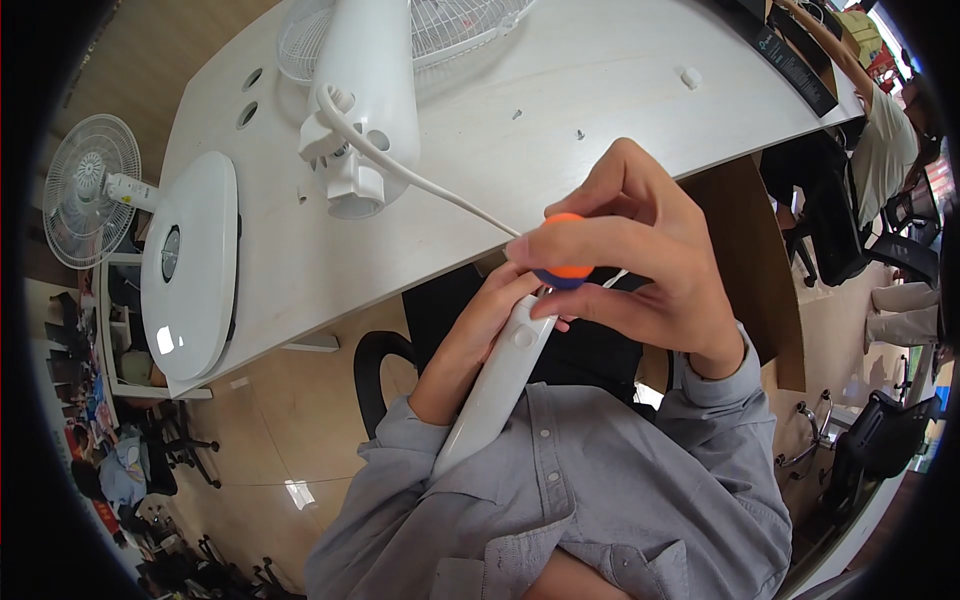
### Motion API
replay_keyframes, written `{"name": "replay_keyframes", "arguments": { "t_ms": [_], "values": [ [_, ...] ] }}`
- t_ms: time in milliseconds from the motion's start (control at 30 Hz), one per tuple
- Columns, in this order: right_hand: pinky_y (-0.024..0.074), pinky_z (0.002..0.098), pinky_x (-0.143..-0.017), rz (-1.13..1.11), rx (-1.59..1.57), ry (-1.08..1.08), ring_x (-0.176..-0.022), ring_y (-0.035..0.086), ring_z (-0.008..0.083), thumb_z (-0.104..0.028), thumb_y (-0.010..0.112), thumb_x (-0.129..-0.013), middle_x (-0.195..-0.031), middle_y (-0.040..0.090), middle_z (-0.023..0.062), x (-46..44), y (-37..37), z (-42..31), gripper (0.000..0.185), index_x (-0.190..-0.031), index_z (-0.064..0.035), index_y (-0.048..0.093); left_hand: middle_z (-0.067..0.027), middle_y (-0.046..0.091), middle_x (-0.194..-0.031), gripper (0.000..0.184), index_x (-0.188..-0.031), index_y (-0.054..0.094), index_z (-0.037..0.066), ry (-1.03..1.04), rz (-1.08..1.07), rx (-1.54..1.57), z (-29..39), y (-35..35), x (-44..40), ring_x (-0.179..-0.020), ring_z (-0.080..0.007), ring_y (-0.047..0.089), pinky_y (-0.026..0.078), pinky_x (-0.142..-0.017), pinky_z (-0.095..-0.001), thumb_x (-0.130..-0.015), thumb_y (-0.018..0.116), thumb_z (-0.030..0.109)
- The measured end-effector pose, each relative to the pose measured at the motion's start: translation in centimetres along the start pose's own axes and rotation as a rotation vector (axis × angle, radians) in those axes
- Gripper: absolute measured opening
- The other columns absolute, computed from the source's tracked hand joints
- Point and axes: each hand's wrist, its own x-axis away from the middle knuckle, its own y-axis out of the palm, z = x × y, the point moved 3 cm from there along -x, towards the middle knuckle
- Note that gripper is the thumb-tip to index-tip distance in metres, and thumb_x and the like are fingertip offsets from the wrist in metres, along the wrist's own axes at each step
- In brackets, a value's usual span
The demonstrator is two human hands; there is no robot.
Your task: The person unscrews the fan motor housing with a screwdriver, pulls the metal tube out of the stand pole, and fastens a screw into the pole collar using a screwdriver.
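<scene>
My right hand (pixel 655 260) grips a screwdriver with a rounded orange and dark blue handle (pixel 567 272); the fingers wrap round it from above. Its tip, mostly hidden, points down at the upper end of a long white plastic fan pole (pixel 490 400). Closed round that pole's upper end is my left hand (pixel 502 300), its fingers partly hidden behind it. The pole's lower end rests against my grey shirt. A white cord (pixel 420 180) runs from the fan body (pixel 365 80) on the table towards my hands.
On the white table (pixel 470 190) lie small screws (pixel 580 134), a white knob (pixel 691 77) and a round white fan base (pixel 190 270). A dark box (pixel 795 70) stands at the far right. Another fan (pixel 90 190) is at left. A person (pixel 885 140) sits at right.
</scene>
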Motion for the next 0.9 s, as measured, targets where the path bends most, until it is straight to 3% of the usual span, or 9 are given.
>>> {"name": "replay_keyframes", "arguments": {
  "t_ms": [67,200,300,433,667,767,900],
  "values": [
    [0.0551,0.0318,-0.077,0.008,0.081,-0.023,-0.107,0.064,0.0247,-0.02,0.084,-0.075,-0.109,0.065,0.0143,-0.1,0.0,0.1,0.038,-0.111,-0.0095,0.077,-0.017,0.068,-0.099,0.041,-0.133,0.051,-0.002,-0.004,-0.003,0.05,-0.1,-0.1,0.0,-0.08,-0.023,0.072,0.062,-0.07,-0.0356,-0.106,0.053,0.029],
    [0.0571,0.0372,-0.082,0.06,-0.187,-0.134,-0.105,0.068,0.0295,-0.015,0.073,-0.086,-0.12,0.066,0.0202,-0.5,0.5,0.5,0.028,-0.113,-0.0057,0.075,-0.019,0.069,-0.095,0.039,-0.135,0.049,-0.001,-0.017,-0.014,0.098,-0.5,-1.1,0.1,-0.08,-0.026,0.073,0.063,-0.071,-0.0379,-0.106,0.051,0.025],
    [0.0578,0.0381,-0.085,-0.016,-0.294,-0.088,-0.1,0.07,0.0311,-0.012,0.068,-0.091,-0.123,0.066,0.0221,-0.1,-0.1,1.0,0.024,-0.113,-0.0046,0.075,-0.0191,0.069,-0.092,0.039,-0.136,0.048,-0.001,0.019,-0.02,0.072,-0.1,-0.7,0.6,-0.08,-0.026,0.072,0.063,-0.072,-0.0386,-0.106,0.051,0.024],
    [0.0577,0.0339,-0.08,-0.051,-0.181,-0.087,-0.092,0.07,0.0269,-0.013,0.075,-0.086,-0.111,0.067,0.0176,0.0,-0.3,1.0,0.025,-0.11,-0.0067,0.077,-0.0188,0.069,-0.095,0.039,-0.137,0.048,0.0,-0.043,0.018,0.051,-0.3,-0.5,0.1,-0.079,-0.0258,0.073,0.063,-0.069,-0.0371,-0.106,0.05,0.023],
    [0.0496,0.0255,-0.067,0.128,0.084,-0.07,-0.084,0.059,0.0163,-0.015,0.092,-0.068,-0.091,0.061,0.0071,0.3,0.4,0.4,0.042,-0.107,-0.0082,0.077,-0.0153,0.067,-0.1,0.036,-0.132,0.05,0.001,-0.033,0.026,0.068,-1.1,-0.9,-0.2,-0.078,-0.0242,0.073,0.064,-0.065,-0.0357,-0.105,0.055,0.025],
    [0.052,0.0293,-0.075,0.135,0.187,-0.032,-0.092,0.062,0.0199,-0.016,0.091,-0.07,-0.1,0.062,0.0112,0.7,0.1,0.5,0.045,-0.111,-0.0062,0.074,-0.0147,0.067,-0.101,0.032,-0.127,0.051,0.002,-0.006,0.09,0.136,-0.4,0.7,0.6,-0.078,-0.024,0.073,0.064,-0.066,-0.036,-0.104,0.056,0.024],
    [0.053,0.0373,-0.088,0.034,-0.167,-0.104,-0.102,0.064,0.0259,-0.016,0.09,-0.073,-0.115,0.06,0.0171,0.0,-0.1,1.5,0.045,-0.113,-0.0045,0.072,-0.0149,0.067,-0.098,0.027,-0.121,0.052,0.003,0.075,0.085,0.08,1.1,1.6,1.2,-0.078,-0.0241,0.073,0.064,-0.069,-0.036,-0.105,0.055,0.023]
  ]
}}
